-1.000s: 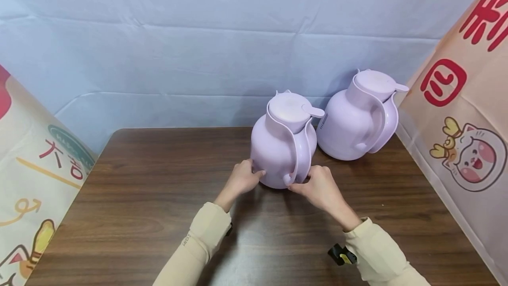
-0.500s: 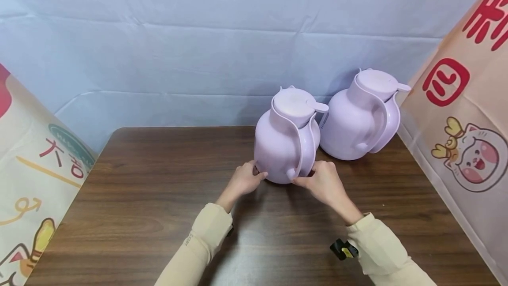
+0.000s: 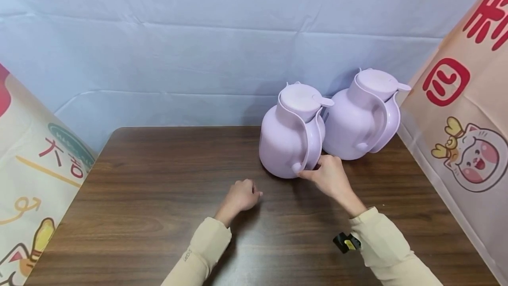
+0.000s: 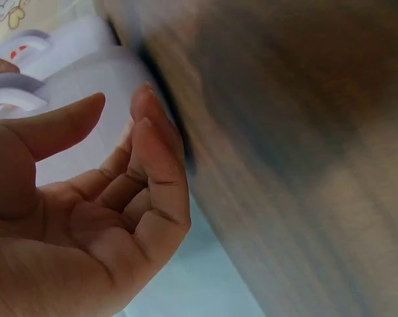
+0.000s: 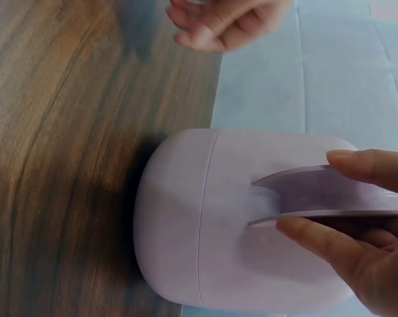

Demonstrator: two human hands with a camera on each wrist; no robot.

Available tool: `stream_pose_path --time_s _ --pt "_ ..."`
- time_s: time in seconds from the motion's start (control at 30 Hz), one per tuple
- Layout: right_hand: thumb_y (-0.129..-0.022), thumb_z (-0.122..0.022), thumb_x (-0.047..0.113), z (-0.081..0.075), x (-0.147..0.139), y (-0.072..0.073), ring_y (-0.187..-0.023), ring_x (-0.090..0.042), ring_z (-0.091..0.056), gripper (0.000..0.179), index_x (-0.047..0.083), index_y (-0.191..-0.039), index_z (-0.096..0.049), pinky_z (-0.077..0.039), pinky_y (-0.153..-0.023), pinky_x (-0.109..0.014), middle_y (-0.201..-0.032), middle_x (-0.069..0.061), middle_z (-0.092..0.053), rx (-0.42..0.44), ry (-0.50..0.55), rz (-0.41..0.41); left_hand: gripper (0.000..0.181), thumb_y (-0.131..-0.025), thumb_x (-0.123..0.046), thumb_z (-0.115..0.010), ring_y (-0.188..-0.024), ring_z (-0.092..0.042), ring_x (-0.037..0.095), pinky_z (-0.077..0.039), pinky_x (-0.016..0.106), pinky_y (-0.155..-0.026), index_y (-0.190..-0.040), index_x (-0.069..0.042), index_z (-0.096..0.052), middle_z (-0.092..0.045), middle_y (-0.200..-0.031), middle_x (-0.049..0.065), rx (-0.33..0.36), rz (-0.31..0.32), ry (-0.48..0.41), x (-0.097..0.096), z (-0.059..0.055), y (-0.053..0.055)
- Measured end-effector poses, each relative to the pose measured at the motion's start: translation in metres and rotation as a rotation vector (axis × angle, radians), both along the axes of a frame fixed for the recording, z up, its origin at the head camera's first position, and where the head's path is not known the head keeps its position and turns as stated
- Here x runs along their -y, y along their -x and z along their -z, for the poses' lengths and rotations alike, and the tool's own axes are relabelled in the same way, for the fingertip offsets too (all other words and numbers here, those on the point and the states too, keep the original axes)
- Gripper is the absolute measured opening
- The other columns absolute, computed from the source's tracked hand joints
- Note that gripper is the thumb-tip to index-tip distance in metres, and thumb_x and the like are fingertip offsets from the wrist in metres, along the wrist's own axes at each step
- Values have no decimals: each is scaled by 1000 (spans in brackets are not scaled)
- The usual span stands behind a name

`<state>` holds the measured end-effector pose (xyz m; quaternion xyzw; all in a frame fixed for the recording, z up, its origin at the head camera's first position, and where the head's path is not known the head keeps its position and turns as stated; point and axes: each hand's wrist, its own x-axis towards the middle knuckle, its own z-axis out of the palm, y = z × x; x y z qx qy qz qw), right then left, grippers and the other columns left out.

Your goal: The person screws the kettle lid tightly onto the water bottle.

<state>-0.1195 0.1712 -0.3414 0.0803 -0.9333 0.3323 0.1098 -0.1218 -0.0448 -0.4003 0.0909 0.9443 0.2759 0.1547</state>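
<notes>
Two pale lilac thermos jugs stand upright on the wooden table. The nearer jug [image 3: 279, 144] is left of the farther jug [image 3: 345, 122] and overlaps its edge in the head view. My right hand [image 3: 332, 176] is at the lower end of the nearer jug's handle [image 5: 338, 191]; in the right wrist view, thumb and finger lie on either side of it. My left hand [image 3: 240, 195] is in front of the jug and apart from it. Its fingers [image 4: 162, 172] are loosely curled and hold nothing.
The brown table [image 3: 158, 180] reaches back to a pale blue cloth backdrop [image 3: 178, 56]. Printed panels flank it, one on the left [image 3: 39, 180] and one on the right [image 3: 456, 144], close to the farther jug. A small black device [image 3: 346, 242] sits at my right cuff.
The nearer jug has shifted right and slightly back, closer to the other one. My left hand has let go of it and drawn back toward me. My right hand has moved with the jug.
</notes>
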Motion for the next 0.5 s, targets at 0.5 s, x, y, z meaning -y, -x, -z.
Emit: stream_pose_path --time_s 0.5 --pt "-67 -80 20 -2 -12 15 -53 -20 -41 32 3 -52 -57 -36 -50 -32 -48 0 -47 60 -15 50 34 -83 -19 -63 -58 -47 19 -40 31 -57 -55 -12 -44 -43 -55 0 -29 55 49 8 25 -25"
